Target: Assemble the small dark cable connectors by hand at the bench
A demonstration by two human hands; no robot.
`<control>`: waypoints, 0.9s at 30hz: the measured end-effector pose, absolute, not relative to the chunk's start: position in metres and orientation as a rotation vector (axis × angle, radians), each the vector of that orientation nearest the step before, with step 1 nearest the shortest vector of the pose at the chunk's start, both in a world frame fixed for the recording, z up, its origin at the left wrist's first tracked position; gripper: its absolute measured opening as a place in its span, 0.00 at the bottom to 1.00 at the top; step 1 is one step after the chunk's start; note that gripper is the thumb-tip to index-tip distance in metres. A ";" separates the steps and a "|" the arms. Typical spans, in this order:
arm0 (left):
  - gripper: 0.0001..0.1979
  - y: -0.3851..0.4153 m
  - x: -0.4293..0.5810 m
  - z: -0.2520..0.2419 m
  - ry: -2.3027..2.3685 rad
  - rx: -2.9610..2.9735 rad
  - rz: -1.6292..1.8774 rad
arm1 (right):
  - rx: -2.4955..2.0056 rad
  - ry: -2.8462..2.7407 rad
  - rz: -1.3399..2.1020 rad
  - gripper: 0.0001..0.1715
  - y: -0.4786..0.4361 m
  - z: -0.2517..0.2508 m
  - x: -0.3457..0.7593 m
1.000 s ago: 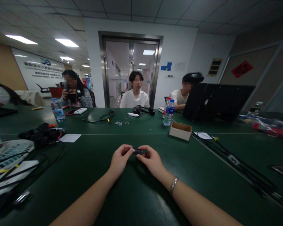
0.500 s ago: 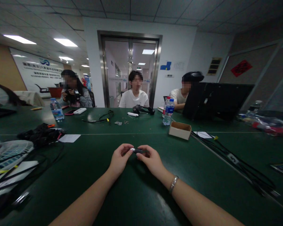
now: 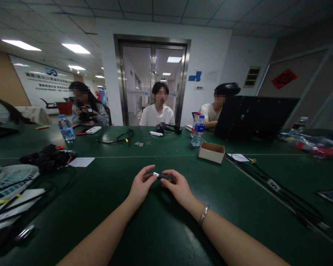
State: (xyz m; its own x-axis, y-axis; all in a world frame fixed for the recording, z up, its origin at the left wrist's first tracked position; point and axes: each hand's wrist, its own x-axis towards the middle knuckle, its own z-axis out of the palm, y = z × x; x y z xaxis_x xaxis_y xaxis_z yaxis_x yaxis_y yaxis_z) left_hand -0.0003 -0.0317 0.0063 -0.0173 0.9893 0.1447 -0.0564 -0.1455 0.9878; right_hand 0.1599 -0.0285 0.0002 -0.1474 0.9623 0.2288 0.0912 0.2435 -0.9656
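Both my hands meet over the dark green table (image 3: 161,229), close in front of me. My left hand (image 3: 141,184) pinches one end of a small dark stick-shaped part with a silvery tip (image 3: 161,175). My right hand (image 3: 178,187), with a metal bracelet on its wrist, grips the other end with curled fingers. The part is held just above the tabletop, level between the two hands. What the part is I cannot make out.
A small open cardboard box (image 3: 211,152) and two water bottles (image 3: 197,130) stand beyond my hands to the right. Black cables (image 3: 283,194) run along the right. A black laptop (image 3: 252,118) is behind them. Black fabric (image 3: 47,158), papers and cables lie left. Three people sit across.
The view has tilted slightly. My left thumb has lifted a little and the part's silvery tip shows more; both hands keep hold of it in the same spot.
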 end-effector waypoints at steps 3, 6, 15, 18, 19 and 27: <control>0.19 -0.030 -0.002 0.003 1.211 1.269 1.302 | -1.048 -1.506 1.063 0.17 -0.029 0.001 0.160; 0.17 -0.028 -0.004 0.000 1.256 1.368 1.249 | -1.054 -1.514 1.064 0.17 -0.030 0.002 0.160; 0.15 -0.029 -0.004 0.002 1.178 1.422 1.276 | -1.051 -1.494 1.069 0.18 -0.028 0.000 0.161; 0.14 -0.027 -0.004 -0.001 1.133 1.437 1.308 | -1.048 -1.492 1.069 0.18 -0.027 -0.001 0.161; 0.14 -0.027 -0.004 -0.002 1.116 1.441 1.313 | -1.043 -1.492 1.069 0.18 -0.027 -0.001 0.161; 0.15 -0.031 -0.002 0.006 1.036 1.376 1.334 | -1.037 -1.496 1.073 0.18 -0.026 -0.003 0.162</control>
